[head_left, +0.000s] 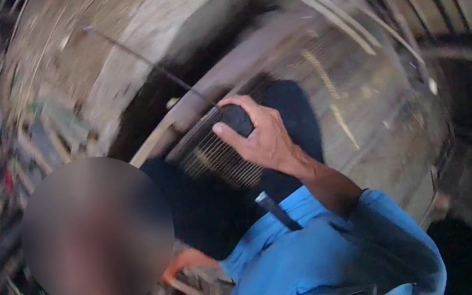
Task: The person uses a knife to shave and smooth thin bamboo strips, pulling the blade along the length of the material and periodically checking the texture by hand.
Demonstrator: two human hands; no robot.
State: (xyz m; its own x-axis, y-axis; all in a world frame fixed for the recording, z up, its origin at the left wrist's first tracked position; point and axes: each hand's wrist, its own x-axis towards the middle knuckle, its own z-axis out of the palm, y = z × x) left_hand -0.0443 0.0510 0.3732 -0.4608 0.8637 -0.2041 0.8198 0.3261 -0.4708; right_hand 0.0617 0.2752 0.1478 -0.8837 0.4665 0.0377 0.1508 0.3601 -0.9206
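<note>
My right hand [265, 133] comes in from the lower right, with its thumb and fingers curled round a dark rounded piece [235, 120]. A long thin dark rod [148, 62] runs from beside that piece toward the upper left. Below the hand, between my dark-trousered knees, lies a grey-brown panel with fine parallel ribs [227, 160]. My left hand cannot be made out. A round blurred patch covers the lower left, and some skin shows at its lower edge.
Wooden boards [364, 96] spread to the right. Pale thin strips [318, 1] cross the upper right. Mixed wood scraps [49, 137] are heaped at the left. An orange thing [189, 263] lies beside my blue shirt. Motion smears much of the surroundings.
</note>
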